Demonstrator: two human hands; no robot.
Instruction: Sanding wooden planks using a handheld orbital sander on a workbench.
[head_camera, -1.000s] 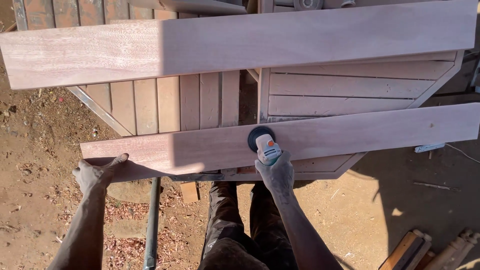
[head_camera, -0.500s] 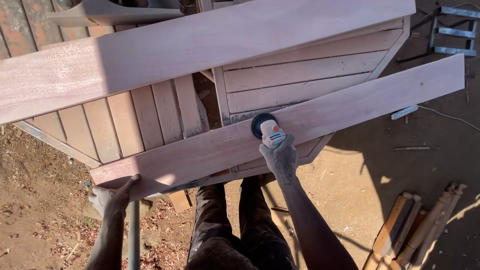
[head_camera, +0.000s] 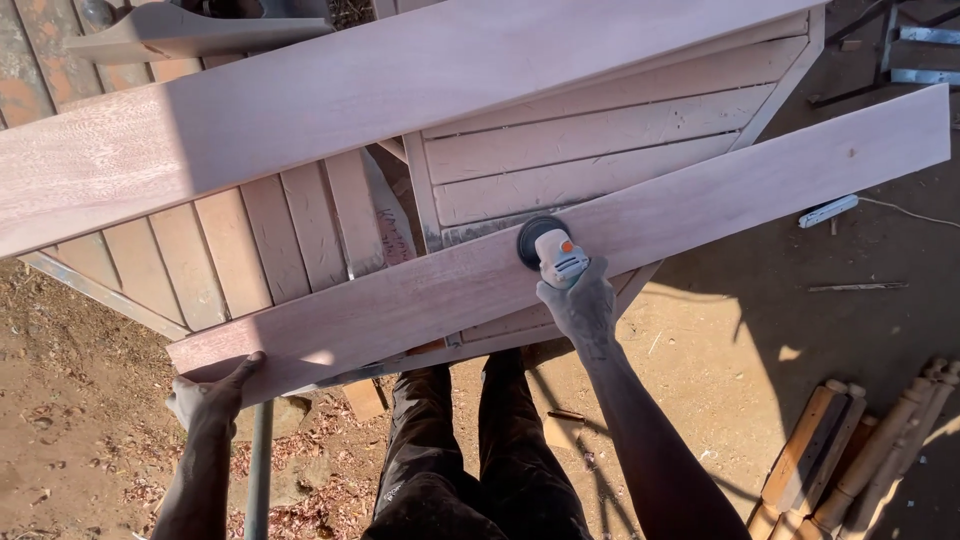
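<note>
Right hand (head_camera: 578, 305) is gripping a sander (head_camera: 548, 250) mid-plank (head_camera: 560, 258); left hand (head_camera: 212, 393) is clamping the plank's near end. Sanding seems underway; further passes would need steady bracing.

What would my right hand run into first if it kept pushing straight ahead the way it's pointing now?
The right hand holds a small sander on the near plank. Straight ahead, past that plank's far edge, it would probably first meet the slatted wooden panel, though its depth below the plank is unclear.
</note>
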